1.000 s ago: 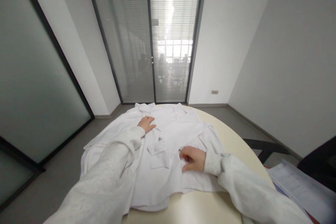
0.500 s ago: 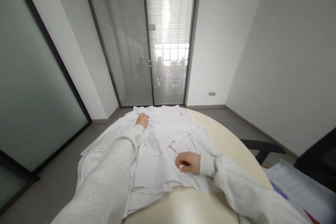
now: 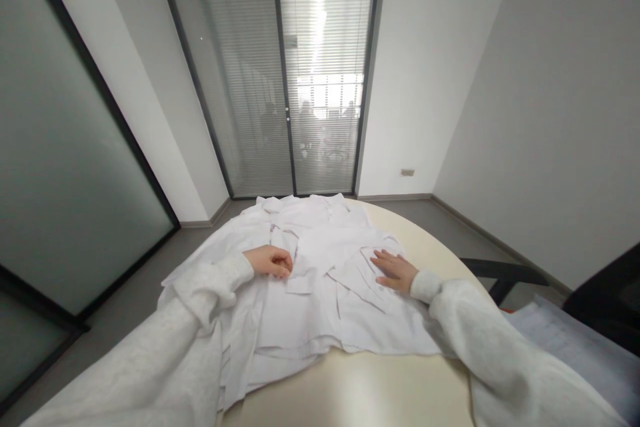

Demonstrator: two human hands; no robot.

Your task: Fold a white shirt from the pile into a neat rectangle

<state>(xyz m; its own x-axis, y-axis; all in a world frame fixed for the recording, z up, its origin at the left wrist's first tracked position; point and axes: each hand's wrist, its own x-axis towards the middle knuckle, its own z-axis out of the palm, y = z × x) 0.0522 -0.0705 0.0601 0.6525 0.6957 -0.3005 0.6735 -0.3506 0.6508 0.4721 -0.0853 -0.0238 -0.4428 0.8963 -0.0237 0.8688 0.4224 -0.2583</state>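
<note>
- Left forearm (image 3: 165,333) extended from near left; left hand (image 3: 270,261) kept its fingers curled.
- Right forearm (image 3: 500,333) extended from near right; right hand (image 3: 395,272) faced palm-down, fingers straightened.

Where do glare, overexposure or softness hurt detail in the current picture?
Head view: backlight overexposes part of the right-hand blinds; head view: a pale glare patch lies on the near tabletop; head view: the white garment shows low-contrast folds; head view: the papers look soft, any print unreadable.
</note>
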